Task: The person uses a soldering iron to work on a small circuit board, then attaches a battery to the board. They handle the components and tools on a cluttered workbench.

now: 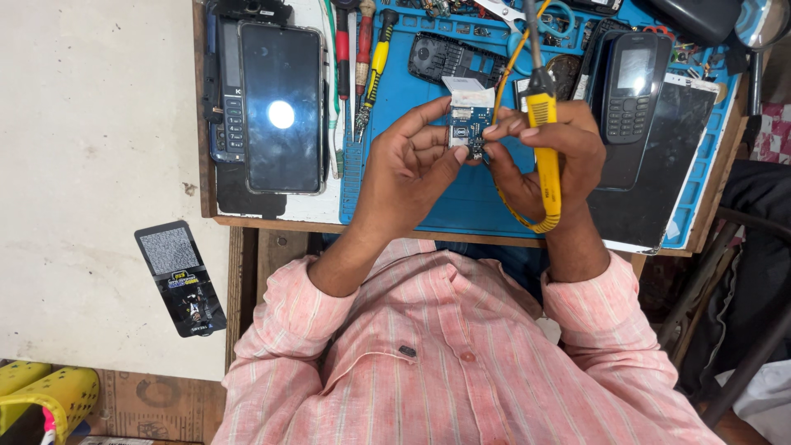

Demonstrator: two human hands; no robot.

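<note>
Above the blue mat [412, 177] on the worktop [313, 210], a yellow iron [545, 140] is gripped in the right hand [548, 152]. A small board [467, 136] is pinched by left hand [408, 165] fingers; it is best kept steady.

At centre frame the left hand [408, 165] pinches a small blue circuit board [470, 132] with a white strip on top. The right hand [548, 152] touches the board too, with a yellow-handled soldering iron [544, 140] in its grip. Below them lies the blue mat [412, 74] on the worktop [272, 210]. Upper left sits a dark smartphone [280, 107]; upper right, a black keypad phone [630, 86], possibly resting on a loose screen panel.
</note>
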